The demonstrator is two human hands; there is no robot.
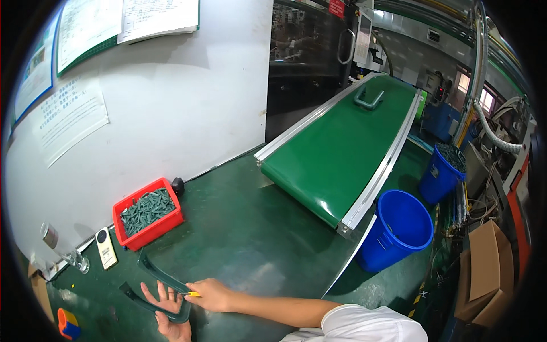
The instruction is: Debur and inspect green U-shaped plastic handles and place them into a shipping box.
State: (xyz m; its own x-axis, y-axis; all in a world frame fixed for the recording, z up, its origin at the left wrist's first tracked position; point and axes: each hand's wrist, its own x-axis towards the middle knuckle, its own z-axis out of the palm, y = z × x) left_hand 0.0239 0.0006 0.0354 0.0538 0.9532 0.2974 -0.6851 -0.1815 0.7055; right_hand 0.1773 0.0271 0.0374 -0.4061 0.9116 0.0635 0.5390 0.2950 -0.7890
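**Head view: both hands on a dark green U-shaped handle at the bench's near edge**

Head camera looks down on a green bench. At about 7 o'clock lies a dark green U-shaped plastic handle (162, 290), flat on the bench top. The left hand (168, 310) lies on it with fingers spread apart and flat, seemingly to pin it down. The right hand (212, 294) sits at the handle's 3 o'clock end, fingers closed together around a small yellow tool (194, 294) whose tip touches the part; its blade or point is too small to make out.

At 10 o'clock from the hands stands a red bin (149, 228) of small green pieces, within easy reach. A green conveyor belt (342, 148) slopes down from 1 o'clock, carrying another handle (369, 98) near its top. A blue bucket (399, 231) stands below the belt's low end, a second one (440, 174) beyond. The left wrist is cut off by the lower edge.
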